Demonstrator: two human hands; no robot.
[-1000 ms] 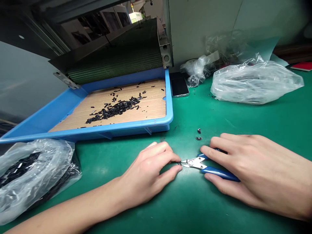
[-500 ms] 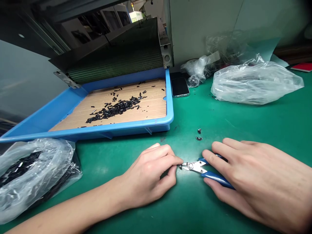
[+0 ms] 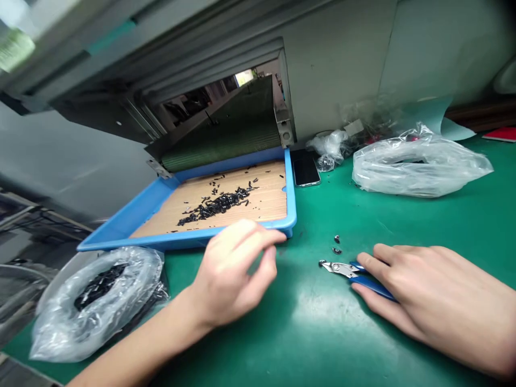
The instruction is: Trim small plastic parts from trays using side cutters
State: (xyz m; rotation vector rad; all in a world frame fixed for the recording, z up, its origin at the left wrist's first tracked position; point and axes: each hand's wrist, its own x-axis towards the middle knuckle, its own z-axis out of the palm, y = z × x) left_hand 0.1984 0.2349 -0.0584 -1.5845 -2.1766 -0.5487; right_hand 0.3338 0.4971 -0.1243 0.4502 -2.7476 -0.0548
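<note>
My right hand (image 3: 423, 295) rests on the green mat (image 3: 306, 322) with its fingers closed over the blue handles of small cutters (image 3: 338, 267), whose metal jaws point left. My left hand (image 3: 237, 263) hovers above the mat at the front rim of the blue tray (image 3: 185, 240). Its fingers are loosely curled, thumb apart from the index finger, and nothing shows between them. Two small black pieces (image 3: 336, 244) lie just beyond the cutter jaws. A pile of small black parts (image 3: 217, 204) lies on the tray's ribbed floor.
A clear bag of black parts (image 3: 97, 295) sits at the front left. A phone (image 3: 305, 171) lies beside the tray's far right corner. Crumpled clear bags (image 3: 419, 166) lie at the back right. A green conveyor belt (image 3: 226, 134) slopes down into the tray.
My left hand left the cutter jaws and moved up and left to the tray's front rim. The head camera tilted up and back. My right hand stays on the cutters.
</note>
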